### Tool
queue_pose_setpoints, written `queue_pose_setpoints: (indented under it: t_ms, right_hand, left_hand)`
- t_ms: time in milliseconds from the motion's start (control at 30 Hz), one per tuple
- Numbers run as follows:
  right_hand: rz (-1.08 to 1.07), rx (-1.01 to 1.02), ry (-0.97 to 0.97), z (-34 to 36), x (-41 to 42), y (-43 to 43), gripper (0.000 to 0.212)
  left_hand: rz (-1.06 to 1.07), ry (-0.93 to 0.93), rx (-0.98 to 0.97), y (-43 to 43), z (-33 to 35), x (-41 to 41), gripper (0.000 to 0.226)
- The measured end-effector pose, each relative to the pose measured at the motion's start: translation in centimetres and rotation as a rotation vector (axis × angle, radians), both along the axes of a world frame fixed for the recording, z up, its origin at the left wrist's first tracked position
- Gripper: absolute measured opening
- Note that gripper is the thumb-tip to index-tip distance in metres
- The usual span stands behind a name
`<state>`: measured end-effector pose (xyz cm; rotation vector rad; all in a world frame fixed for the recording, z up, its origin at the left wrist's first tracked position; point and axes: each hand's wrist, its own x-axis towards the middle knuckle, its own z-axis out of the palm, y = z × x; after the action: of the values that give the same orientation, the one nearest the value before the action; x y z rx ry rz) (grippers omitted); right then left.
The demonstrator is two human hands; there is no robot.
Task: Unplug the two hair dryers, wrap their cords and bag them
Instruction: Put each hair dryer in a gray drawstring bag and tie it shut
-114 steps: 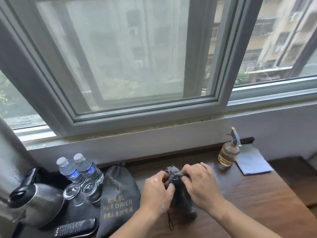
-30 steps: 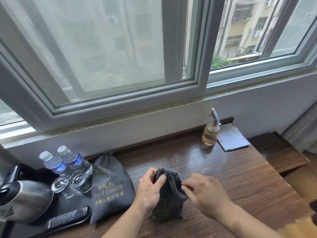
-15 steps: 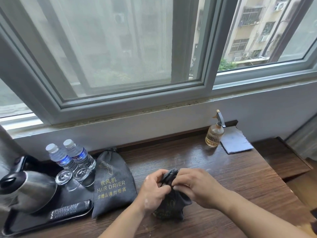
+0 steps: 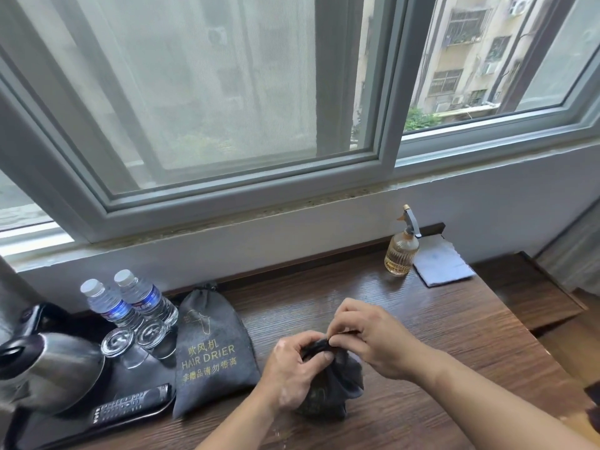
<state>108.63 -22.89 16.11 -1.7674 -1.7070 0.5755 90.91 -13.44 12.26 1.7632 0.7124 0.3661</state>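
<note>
Cinching a dark pouch (image 4: 337, 384) on the wooden desk (image 4: 422, 319).
Left hand (image 4: 292, 368) grips its gathered neck; right hand (image 4: 370, 332) pinches the top. Another grey hair-drier bag (image 4: 211, 352) lies just left.

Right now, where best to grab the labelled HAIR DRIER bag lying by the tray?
Probably the cinched neck at its far end: the HAIR DRIER bag lies flat and full, offering no other narrow part. Come from its right, over the desk; glasses crowd its left.
</note>
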Motion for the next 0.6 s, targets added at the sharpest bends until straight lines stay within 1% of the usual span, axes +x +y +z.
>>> queue_pose_setpoints:
  t_ms: [67,167,267,300,400,467,533,600]
  right_hand:
    - [0.001,-0.002,-0.015,0.2,0.6,0.3,0.004]
    - [0.028,-0.024,-0.031,0.4,1.1,1.1,0.010]
    - [0.016,-0.056,0.050,0.0,1.2,1.7,0.010]
    - [-0.009,-0.068,0.096,-0.4,1.2,1.8,0.008]
    - [-0.100,-0.103,0.246,-1.9,0.7,1.3,0.004]
    - [-0.165,-0.099,0.315,-3.0,0.1,0.5,0.006]
    - [-0.234,-0.080,0.369,-3.9,-0.5,-0.3,0.005]
    - [-0.287,-0.079,0.427,-4.6,-1.2,-0.9,0.005]
  left_hand:
    - [-0.044,0.019,-0.024,0.1,-0.1,-0.1,0.014]
    - [-0.115,0.038,-0.098,0.3,0.2,-0.3,0.027]
    - [-0.138,0.019,-0.218,0.4,0.1,-0.5,0.030]
    - [-0.140,-0.010,-0.271,0.4,0.1,-0.7,0.024]
    - [-0.099,-0.086,-0.396,0.4,0.1,-1.1,0.008]
    - [-0.027,-0.144,-0.475,0.3,-0.2,-1.1,0.009]
    - [0.032,-0.173,-0.546,0.3,-0.8,-0.9,0.004]
    - [0.080,-0.176,-0.625,0.1,-1.2,-0.8,0.013]
